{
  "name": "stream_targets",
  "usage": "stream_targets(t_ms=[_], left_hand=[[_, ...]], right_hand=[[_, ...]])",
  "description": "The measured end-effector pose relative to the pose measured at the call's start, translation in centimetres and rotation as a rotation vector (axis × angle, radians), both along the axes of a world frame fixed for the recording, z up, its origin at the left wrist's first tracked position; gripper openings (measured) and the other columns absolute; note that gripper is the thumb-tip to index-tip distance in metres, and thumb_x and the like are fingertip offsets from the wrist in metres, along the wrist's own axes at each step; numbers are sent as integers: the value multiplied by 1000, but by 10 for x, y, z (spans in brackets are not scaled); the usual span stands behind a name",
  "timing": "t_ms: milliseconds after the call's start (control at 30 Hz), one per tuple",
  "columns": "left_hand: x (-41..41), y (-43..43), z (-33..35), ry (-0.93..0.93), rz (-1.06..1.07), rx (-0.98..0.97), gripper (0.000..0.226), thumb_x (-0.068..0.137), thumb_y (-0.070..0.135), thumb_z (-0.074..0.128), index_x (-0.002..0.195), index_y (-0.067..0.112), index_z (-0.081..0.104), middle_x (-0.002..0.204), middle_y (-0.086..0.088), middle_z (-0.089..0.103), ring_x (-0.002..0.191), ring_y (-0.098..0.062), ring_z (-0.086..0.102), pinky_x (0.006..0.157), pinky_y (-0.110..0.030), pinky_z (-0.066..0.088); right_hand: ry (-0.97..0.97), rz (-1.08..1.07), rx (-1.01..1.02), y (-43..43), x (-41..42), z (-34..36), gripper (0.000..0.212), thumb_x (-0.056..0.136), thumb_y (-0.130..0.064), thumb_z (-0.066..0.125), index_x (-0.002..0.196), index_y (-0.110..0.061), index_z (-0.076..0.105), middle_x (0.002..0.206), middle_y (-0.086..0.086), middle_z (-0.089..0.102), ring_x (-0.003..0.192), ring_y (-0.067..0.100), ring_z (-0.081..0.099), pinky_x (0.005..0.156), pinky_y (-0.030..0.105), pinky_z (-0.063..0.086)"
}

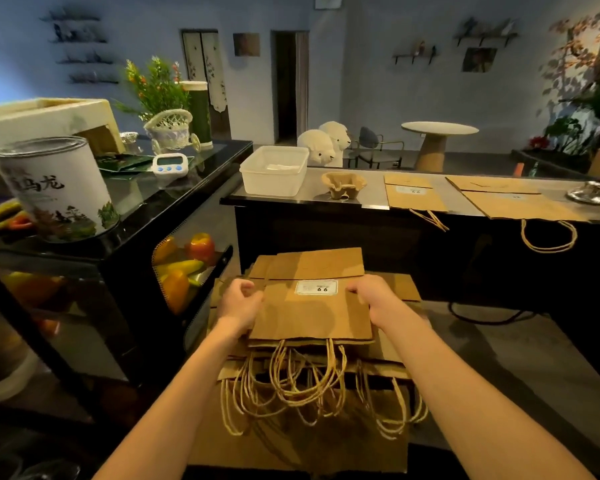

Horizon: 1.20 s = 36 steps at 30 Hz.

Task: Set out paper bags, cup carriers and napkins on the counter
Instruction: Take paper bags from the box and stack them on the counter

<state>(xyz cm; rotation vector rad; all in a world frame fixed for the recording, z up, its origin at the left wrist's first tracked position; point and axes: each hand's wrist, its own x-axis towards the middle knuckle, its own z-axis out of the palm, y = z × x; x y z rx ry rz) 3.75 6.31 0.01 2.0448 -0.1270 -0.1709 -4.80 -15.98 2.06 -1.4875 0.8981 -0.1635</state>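
- A white tin (54,188) stands on the black cabinet at far left.
- A small timer (169,165) lies further back on the same top.
- The left hand (238,303) has its fingers curled round the left edge of the top bag (312,313).
- A clear tub (274,171) sits at the left end of the counter (374,194); what is inside is unclear.
- The top bag lies flat on a stack (400,287) of brown bags low in front of the counter, label up, with its rope handles hanging toward the person.
- One carrier (343,185) stands on the counter just right of the tub.
- The right hand (374,299) grips the top bag's right edge, fingers over it.
- Two flat bags lie on the counter right of the carrier, one near it (414,197) and one further right (513,202), and the handles of both hang over the front edge.
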Motion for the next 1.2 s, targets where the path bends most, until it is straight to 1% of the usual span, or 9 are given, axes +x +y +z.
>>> stream_targets(t_ms=[333, 400, 500, 633, 800, 867, 933, 1033, 1200], left_hand=[[-3, -8, 7, -7, 57, -275, 39, 95, 16, 71, 131, 16, 56, 120, 0, 60, 108, -17, 56, 75, -26, 50], [-4, -13, 15, -19, 42, -350, 34, 96, 17, 69, 128, 16, 58, 118, 0, 63, 109, -19, 60, 83, -31, 54], [-13, -31, 27, 22, -25, -470, 26, 98, 18, 65, 123, 16, 59, 112, -2, 67, 101, -15, 65, 74, -25, 52], [-27, -64, 18, 122, -173, -265, 21, 103, 28, 57, 121, 17, 61, 110, -2, 66, 100, -18, 62, 82, -35, 55], [-37, -81, 3, 90, -298, -3, 22, 101, 29, 60, 121, 22, 66, 116, 3, 64, 109, -17, 59, 101, -43, 53], [-39, -83, 1, 47, -298, 29, 24, 100, 26, 63, 124, 20, 66, 118, 3, 63, 111, -17, 58, 101, -40, 52], [-38, -84, 1, 42, -271, 12, 28, 99, 22, 66, 126, 19, 63, 118, 1, 62, 111, -18, 59, 99, -39, 53], [-34, -82, -4, 92, -224, -79, 25, 98, 18, 66, 123, 15, 64, 113, 0, 63, 109, -20, 60, 96, -39, 54], [-34, -77, 3, 188, -110, -271, 16, 98, 23, 64, 96, 9, 72, 100, -11, 72, 95, -23, 64, 70, -32, 48]], right_hand=[[-113, 9, 55, -5, -4, 5, 18, 99, -14, 61, 116, -17, 61, 108, 9, 71, 101, 28, 68, 87, 46, 56], [-136, -7, 69, -20, -13, 15, 21, 97, -10, 61, 118, -16, 62, 109, 11, 71, 102, 31, 69, 93, 50, 56], [-94, -56, 95, -52, -32, 20, 28, 90, -13, 69, 116, -13, 59, 115, 15, 68, 107, 35, 67, 100, 53, 52], [-24, -84, 11, -83, -59, 9, 31, 86, -17, 71, 114, -15, 59, 120, 14, 63, 112, 36, 61, 104, 55, 48], [-64, 29, -118, -62, -81, 2, 12, 98, -7, 59, 103, -15, 65, 99, 5, 70, 89, 18, 66, 70, 31, 49], [-70, 33, -164, -62, -78, -5, 13, 98, -8, 59, 108, -16, 61, 100, 3, 68, 92, 17, 63, 72, 31, 47], [-57, 2, -183, -62, -75, -10, 25, 97, -11, 61, 122, -14, 59, 109, 5, 67, 101, 21, 62, 82, 37, 48], [-92, -30, -259, -63, -73, -11, 24, 96, -18, 66, 120, -21, 60, 111, 1, 67, 104, 21, 62, 91, 43, 51], [-174, 9, -230, -62, -71, 0, 22, 96, -19, 66, 117, -27, 64, 110, -1, 72, 105, 22, 68, 93, 48, 55]])
